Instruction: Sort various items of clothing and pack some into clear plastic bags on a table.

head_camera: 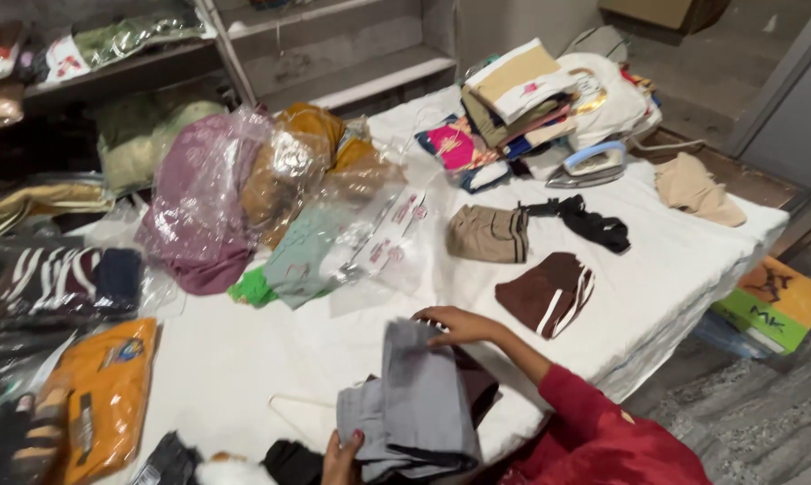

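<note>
A folded grey garment [419, 404] lies at the near edge of the white-covered table [244, 359], on top of a dark maroon piece. My right hand [455, 325], on a red-sleeved arm from the lower right, pinches the garment's top edge. At the bottom of the frame, my left hand [341, 460] grips its lower left corner with the fingers curled on the cloth. A thin white hanger [289, 406] rests just left of the garment.
Farther on the table lie a brown white-striped garment [544, 292], a tan folded piece [488, 233], a black item [589, 223], an iron [589, 166] and a clothes stack [513, 99]. Bagged clothes [208, 193] and an orange packet [109, 395] fill the left. A colourful box [773, 301] sits on the floor to the right.
</note>
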